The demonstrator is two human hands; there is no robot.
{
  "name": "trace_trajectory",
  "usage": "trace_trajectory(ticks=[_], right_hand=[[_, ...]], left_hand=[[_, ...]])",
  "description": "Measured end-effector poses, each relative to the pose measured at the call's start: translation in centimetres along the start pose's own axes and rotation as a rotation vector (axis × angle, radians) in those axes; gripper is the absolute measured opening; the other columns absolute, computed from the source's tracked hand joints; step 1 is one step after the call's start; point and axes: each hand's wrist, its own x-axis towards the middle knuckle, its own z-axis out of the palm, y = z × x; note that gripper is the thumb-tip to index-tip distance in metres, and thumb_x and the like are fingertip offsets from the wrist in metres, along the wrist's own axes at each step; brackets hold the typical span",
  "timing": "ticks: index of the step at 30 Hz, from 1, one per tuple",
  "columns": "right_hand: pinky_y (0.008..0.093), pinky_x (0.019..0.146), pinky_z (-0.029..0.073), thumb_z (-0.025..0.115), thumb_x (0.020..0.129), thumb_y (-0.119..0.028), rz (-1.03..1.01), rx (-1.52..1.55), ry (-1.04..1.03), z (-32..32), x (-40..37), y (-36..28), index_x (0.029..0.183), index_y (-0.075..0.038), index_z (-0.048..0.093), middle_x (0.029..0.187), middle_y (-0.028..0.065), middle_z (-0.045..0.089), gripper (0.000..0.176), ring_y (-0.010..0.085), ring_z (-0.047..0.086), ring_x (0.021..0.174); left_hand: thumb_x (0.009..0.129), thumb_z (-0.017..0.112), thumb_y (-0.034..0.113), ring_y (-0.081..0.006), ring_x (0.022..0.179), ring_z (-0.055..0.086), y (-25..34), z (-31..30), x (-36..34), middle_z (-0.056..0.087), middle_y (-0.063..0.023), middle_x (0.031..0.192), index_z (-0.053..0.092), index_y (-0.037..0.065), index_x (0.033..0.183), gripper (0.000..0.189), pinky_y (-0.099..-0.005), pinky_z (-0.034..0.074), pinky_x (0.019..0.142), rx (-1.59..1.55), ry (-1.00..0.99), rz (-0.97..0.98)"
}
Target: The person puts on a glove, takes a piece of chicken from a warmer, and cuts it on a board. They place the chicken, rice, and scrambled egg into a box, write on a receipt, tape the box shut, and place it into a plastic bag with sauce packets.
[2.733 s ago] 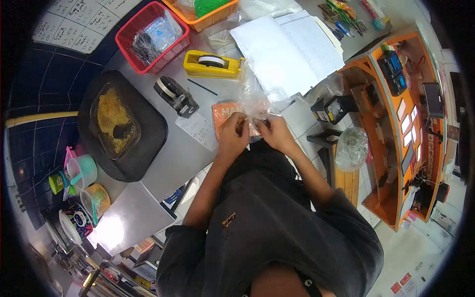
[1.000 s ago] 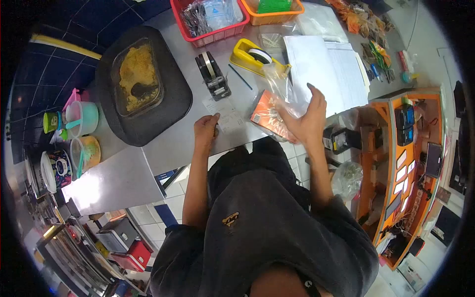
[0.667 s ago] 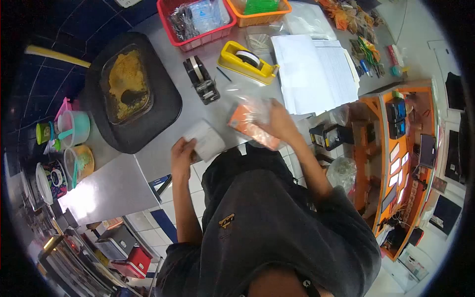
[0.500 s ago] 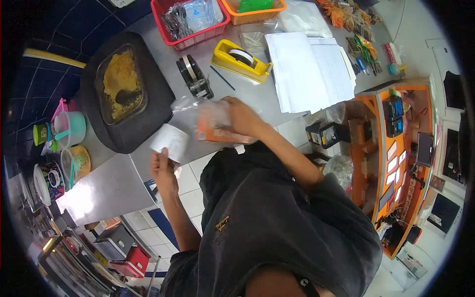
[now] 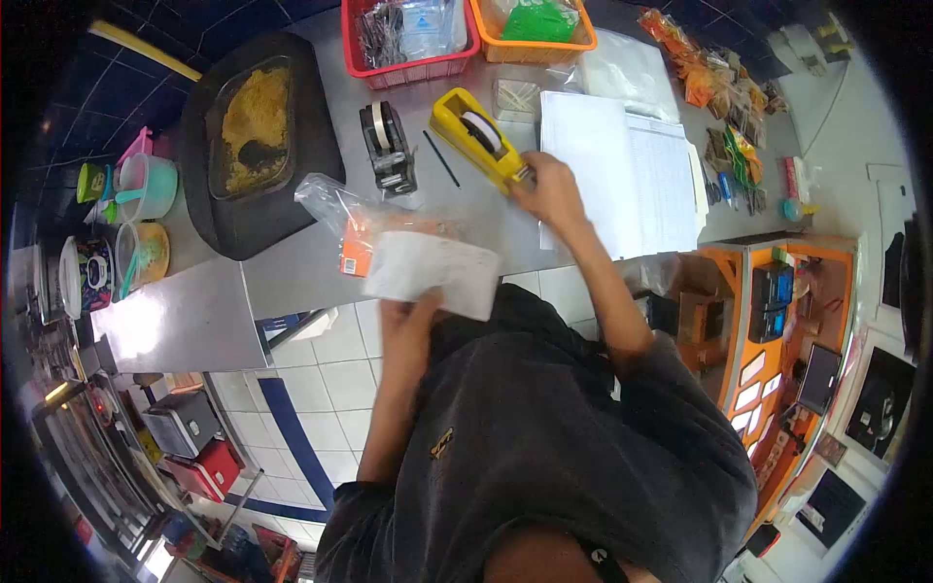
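Note:
My left hand (image 5: 406, 325) grips a white paper slip (image 5: 437, 270) by its near edge, thumb on top. Beneath and beyond the slip, a clear plastic bag (image 5: 321, 199) with an orange label (image 5: 358, 255) lies at the counter's front edge, partly covered. My right hand (image 5: 552, 194) has its fingers closed at the cutter end of a yellow tape dispenser (image 5: 462, 131), around the tape's end; the tape there is too thin to see clearly. A black tape dispenser (image 5: 387, 151) and a thin dark stick (image 5: 442, 158) stand and lie to the left of it.
A tray of yellow crumbly food (image 5: 258, 117) sits on a dark scale-like base (image 5: 209, 209) at left. Red (image 5: 413, 73) and orange (image 5: 535, 51) baskets stand at the back. Paper sheets (image 5: 588, 175) lie at right, with plastic tubs (image 5: 151, 185) at far left.
My right hand has left the bagged packet and moved right to the yellow dispenser. My left hand has carried the slip right, over the packet. The view has shifted slightly.

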Motion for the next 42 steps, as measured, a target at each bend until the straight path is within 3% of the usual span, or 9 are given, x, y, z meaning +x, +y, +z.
trace_trajectory(ticks=[2,6,8,14,18,21,28,36,42], right_hand=[[0.0468,0.07,0.054,0.078,0.074,-0.029,0.03,0.013,0.011,0.2,-0.8,-1.5,0.086,0.004,0.067,0.083,0.0251,0.066,0.037,0.0429,0.065,0.075],[0.0465,0.065,0.053,0.072,0.082,-0.037,0.069,0.075,-0.137,0.0,-1.4,-3.3,0.079,0.003,0.068,0.078,0.0254,0.066,0.04,0.0428,0.065,0.071],[0.0431,0.061,0.051,0.071,0.084,-0.034,0.09,0.148,-0.148,0.1,-1.7,-3.6,0.083,0.004,0.069,0.075,0.0241,0.066,0.038,0.0393,0.064,0.064],[0.0384,0.057,0.049,0.065,0.091,-0.027,0.072,0.311,-0.143,1.7,-1.9,-1.6,0.091,0.004,0.071,0.073,0.0208,0.067,0.032,0.0303,0.062,0.058],[0.0361,0.069,0.054,0.064,0.091,-0.024,0.055,0.344,-0.212,2.1,-1.2,-0.5,0.095,0.002,0.072,0.082,0.0185,0.07,0.028,0.0283,0.069,0.074],[0.0351,0.078,0.055,0.064,0.09,-0.023,0.094,0.302,-0.341,0.1,-0.4,-0.3,0.1,0.001,0.072,0.09,0.0177,0.072,0.027,0.0278,0.07,0.083],[0.0387,0.076,0.054,0.066,0.086,-0.03,0.023,0.262,-0.298,2.3,-0.2,0.6,0.098,-0.002,0.074,0.088,0.0192,0.072,0.032,0.0345,0.07,0.081],[0.0345,0.07,0.053,0.072,0.082,-0.03,0.354,0.697,-0.34,4.8,-0.5,0.9,0.093,0.002,0.075,0.083,0.017,0.073,0.034,0.0207,0.069,0.074],[0.0295,0.068,0.051,0.075,0.081,-0.027,0.273,0.52,-0.19,2.8,-1.9,-1.0,0.091,0.003,0.075,0.077,0.0117,0.072,0.031,0.0129,0.063,0.07]], left_hand=[[0.091,0.057,-0.001,-0.021,0.098,0.066,-1.9,3.1,0.9,0.064,-0.0137,0.113,0.051,-0.005,0.125,0.035,-0.0373,0.057,0.082,-0.024,-0.022,-0.161],[0.092,0.053,0.001,-0.0289,0.102,0.066,-10.2,3.4,3.8,0.062,-0.0186,0.117,0.048,-0.008,0.127,0.036,-0.04,0.056,0.085,0.367,-0.283,-0.128],[0.095,0.05,0.003,-0.0306,0.1,0.067,-11.7,5.1,4.1,0.062,-0.0211,0.115,0.049,-0.012,0.119,0.029,-0.0422,0.056,0.087,-0.392,-0.063,-0.393],[0.096,0.045,0.003,-0.0317,0.104,0.065,-13.8,7.2,2.9,0.062,-0.022,0.113,0.048,-0.011,0.119,0.027,-0.0445,0.054,0.091,-0.38,0.103,-0.405],[0.097,0.042,0.004,-0.0328,0.107,0.064,-15.9,7.7,3.5,0.061,-0.0207,0.116,0.044,-0.009,0.125,0.031,-0.0447,0.054,0.094,-0.469,0.028,-0.33],[0.098,0.04,0.004,-0.033,0.112,0.061,-15.3,9.0,3.9,0.058,-0.0186,0.122,0.042,-0.006,0.13,0.034,-0.0463,0.052,0.098,-0.49,0.164,-0.278],[0.101,0.046,0.009,-0.0282,0.114,0.059,-15.8,9.0,5.7,0.054,-0.0155,0.126,0.039,-0.001,0.133,0.034,-0.0445,0.053,0.098,-0.619,0.205,-0.167],[0.102,0.049,0.014,-0.0263,0.118,0.057,-14.0,10.0,7.5,0.052,-0.0119,0.131,0.038,0.005,0.138,0.039,-0.0428,0.051,0.098,-0.699,0.164,-0.03],[0.103,0.048,0.016,-0.0248,0.118,0.057,-15.0,9.6,7.8,0.052,-0.0113,0.133,0.037,0.007,0.14,0.039,-0.0404,0.051,0.095,-0.708,0.146,-0.054]])
